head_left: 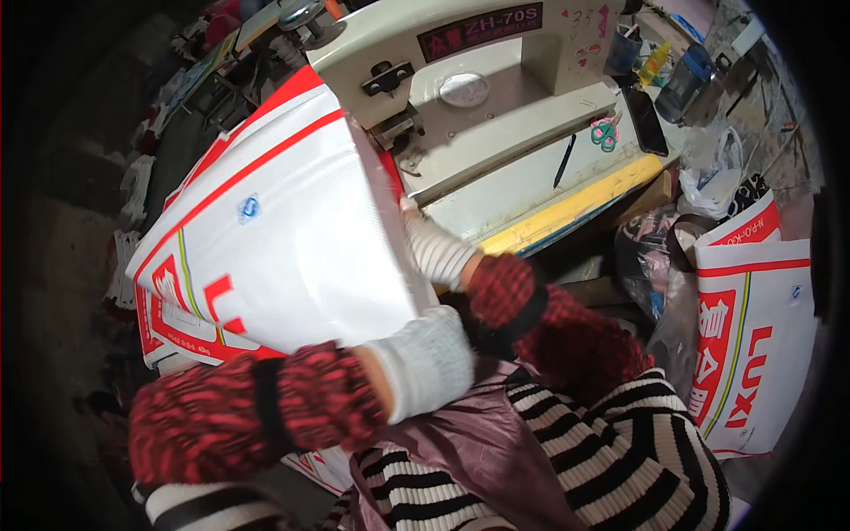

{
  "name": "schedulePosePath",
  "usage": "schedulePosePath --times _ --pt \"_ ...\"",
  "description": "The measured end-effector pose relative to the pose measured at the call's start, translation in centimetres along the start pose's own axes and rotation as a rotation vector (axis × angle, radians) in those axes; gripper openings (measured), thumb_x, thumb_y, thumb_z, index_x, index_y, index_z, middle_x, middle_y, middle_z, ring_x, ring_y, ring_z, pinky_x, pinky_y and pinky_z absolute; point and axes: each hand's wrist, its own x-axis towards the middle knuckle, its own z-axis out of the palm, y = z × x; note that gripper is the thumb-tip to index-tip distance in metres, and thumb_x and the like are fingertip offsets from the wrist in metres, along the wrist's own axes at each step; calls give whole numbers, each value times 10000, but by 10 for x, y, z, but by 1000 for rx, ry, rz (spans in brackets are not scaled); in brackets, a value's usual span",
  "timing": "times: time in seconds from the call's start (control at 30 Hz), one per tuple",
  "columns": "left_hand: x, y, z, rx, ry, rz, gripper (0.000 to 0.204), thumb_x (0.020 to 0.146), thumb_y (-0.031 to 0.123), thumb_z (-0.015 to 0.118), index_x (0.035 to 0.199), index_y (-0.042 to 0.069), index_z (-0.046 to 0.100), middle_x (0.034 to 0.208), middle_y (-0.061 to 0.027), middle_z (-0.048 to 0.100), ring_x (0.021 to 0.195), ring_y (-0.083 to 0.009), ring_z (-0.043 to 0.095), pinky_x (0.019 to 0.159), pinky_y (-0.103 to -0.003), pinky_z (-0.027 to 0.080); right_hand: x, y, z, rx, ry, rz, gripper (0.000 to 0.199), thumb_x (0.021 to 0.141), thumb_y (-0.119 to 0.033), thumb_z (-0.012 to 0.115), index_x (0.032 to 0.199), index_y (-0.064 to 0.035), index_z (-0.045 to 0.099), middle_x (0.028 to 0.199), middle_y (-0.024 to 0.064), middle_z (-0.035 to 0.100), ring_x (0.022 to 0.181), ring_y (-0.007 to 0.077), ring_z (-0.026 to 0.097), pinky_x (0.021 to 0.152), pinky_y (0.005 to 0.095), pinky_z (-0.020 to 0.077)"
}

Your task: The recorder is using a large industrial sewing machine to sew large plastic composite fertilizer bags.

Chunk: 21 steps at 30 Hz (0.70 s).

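Note:
A large white woven sack [274, 221] with red stripes and red print lies across the cream sewing machine's [478, 97] bed, its top edge by the needle head. My left hand [425, 358], in a white knit glove, presses on the sack's near right edge. My right hand [434, 243], also gloved in white, reaches along the sack's right edge toward the needle area and pinches that edge. Red-and-black knit sleeves cover both forearms.
A stack of matching sacks [753, 345] stands at the right. On the machine table lie a phone [646, 119], small scissors [605, 133], a pen [564, 161], and cups and bottles [686, 80]. A plastic bag [717, 173] and dark floor with more sacks surround it.

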Motion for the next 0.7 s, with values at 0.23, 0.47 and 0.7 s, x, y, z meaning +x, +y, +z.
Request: schedulePosePath --times 0.23,0.47,0.7 --pt "-41 -58 -23 -81 -281 -26 175 740 145 581 864 78 685 728 -128 654 699 -324 646 624 -410 520 -6 -35 -27 -368 -127 141 300 897 -140 371 1014 11 601 814 198 662 754 336 655 650 441 527" --pt "-32 -77 -20 -165 222 -250 140 765 144 581 825 53 670 616 -127 608 550 -261 598 502 -359 481 61 -32 -38 -521 -166 13 333 885 -238 432 1008 6 622 798 206 664 750 347 660 674 455 519" --pt "0 -30 -31 -290 -188 62 152 760 147 551 748 45 663 595 -124 586 546 -284 596 512 -363 505 -11 -43 -44 -322 -226 86 321 872 -156 413 1080 26 578 784 210 658 728 351 656 626 457 517"
